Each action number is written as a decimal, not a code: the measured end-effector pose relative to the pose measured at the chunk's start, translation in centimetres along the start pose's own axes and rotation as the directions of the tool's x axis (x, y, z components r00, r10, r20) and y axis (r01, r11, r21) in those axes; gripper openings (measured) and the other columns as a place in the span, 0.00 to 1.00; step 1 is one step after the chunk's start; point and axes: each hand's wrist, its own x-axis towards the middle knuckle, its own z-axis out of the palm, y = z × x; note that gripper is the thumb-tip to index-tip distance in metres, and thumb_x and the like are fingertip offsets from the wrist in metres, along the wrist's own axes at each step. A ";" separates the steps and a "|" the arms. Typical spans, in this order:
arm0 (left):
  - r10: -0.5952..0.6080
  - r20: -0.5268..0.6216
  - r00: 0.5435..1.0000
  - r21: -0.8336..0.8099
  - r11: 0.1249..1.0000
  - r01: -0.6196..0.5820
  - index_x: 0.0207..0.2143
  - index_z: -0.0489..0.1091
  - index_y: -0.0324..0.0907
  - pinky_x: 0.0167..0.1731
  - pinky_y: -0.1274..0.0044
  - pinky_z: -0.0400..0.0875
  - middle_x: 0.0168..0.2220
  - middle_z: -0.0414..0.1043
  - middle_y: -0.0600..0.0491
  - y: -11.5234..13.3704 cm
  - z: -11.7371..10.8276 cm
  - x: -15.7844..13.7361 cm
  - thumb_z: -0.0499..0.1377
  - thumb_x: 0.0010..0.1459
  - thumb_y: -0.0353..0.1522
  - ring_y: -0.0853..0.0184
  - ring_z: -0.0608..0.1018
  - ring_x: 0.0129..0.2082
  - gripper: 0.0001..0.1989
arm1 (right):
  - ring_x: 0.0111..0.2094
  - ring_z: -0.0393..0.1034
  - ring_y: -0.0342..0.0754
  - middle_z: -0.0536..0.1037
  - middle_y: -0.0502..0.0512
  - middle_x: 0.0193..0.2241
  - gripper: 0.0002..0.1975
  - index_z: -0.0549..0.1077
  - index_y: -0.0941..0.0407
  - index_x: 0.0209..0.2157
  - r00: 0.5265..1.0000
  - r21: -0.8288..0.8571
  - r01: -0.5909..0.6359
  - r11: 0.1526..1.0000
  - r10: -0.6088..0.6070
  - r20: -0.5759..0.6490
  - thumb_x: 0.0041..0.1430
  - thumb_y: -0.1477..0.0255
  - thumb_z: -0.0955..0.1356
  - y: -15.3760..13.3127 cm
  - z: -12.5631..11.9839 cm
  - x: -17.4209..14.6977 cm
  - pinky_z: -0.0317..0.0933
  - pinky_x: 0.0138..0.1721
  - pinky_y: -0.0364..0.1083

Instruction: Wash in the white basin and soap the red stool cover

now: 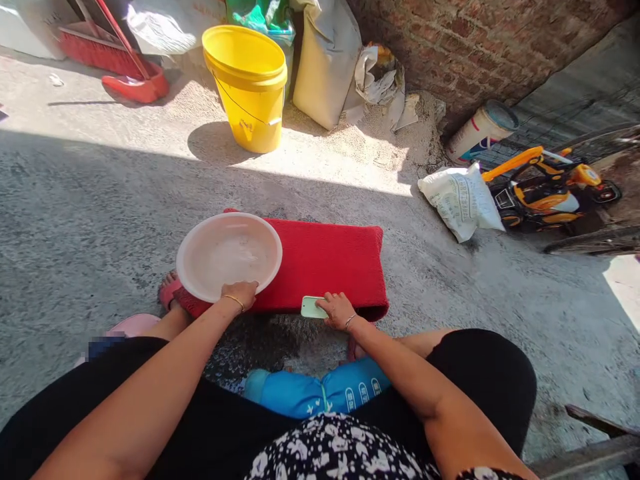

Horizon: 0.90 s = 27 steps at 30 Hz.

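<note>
In the head view, the left hand (241,295) is gripping the near rim of a pale basin (200,260), its fingers curling over the edge, while the basin is sitting over the left end of a red-covered bench (327,257). The right hand (337,309) is grasping a flat, pale green piece (311,307) at the bench's near edge, its fingers covering the far end from a small hole. Good handling is probably depending on bearing the basin level, its weight being uneven under a one-sided hold, and on pressing the green piece flat. The basin is perhaps holding shallow, clear water; glare is making that hard to tell. Beyond, a yellow bucket (257,117) is showing its inner wall, a tall sack (325,63) is standing with its contents hidden, and a lidded pail (481,133) is leaning.
</note>
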 end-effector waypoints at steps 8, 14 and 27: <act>0.014 0.075 0.997 0.022 1.000 -0.016 0.55 0.66 0.45 0.49 0.66 0.69 0.55 0.71 0.43 0.0 -0.9 0.4 0.56 0.56 0.39 0.55 0.74 0.52 0.24 | 0.49 0.66 0.58 0.70 0.63 0.49 0.23 0.71 0.52 0.52 0.863 -0.140 -0.446 0.884 0.466 0.195 0.53 0.76 0.66 17.6 1.8 -11.0 0.53 0.47 0.55; 0.201 0.024 0.979 -0.220 0.957 -0.190 0.57 0.66 0.40 0.56 0.72 0.63 0.60 0.67 0.45 -1.9 -2.3 1.4 0.48 0.60 0.44 0.60 0.70 0.57 0.28 | 0.47 0.65 0.55 0.69 0.60 0.49 0.25 0.68 0.51 0.55 0.891 0.009 -0.448 0.894 0.445 0.096 0.54 0.67 0.67 16.4 -0.8 -7.3 0.55 0.45 0.50; -0.212 -0.035 0.977 -0.081 0.975 0.208 0.59 0.64 0.47 0.45 0.58 0.70 0.55 0.67 0.37 -5.1 0.0 3.8 0.54 0.56 0.40 0.44 0.72 0.52 0.28 | 0.48 0.67 0.57 0.70 0.61 0.50 0.29 0.67 0.49 0.56 0.852 -0.021 -0.492 0.870 0.486 0.196 0.51 0.72 0.69 22.6 0.4 -7.1 0.56 0.45 0.52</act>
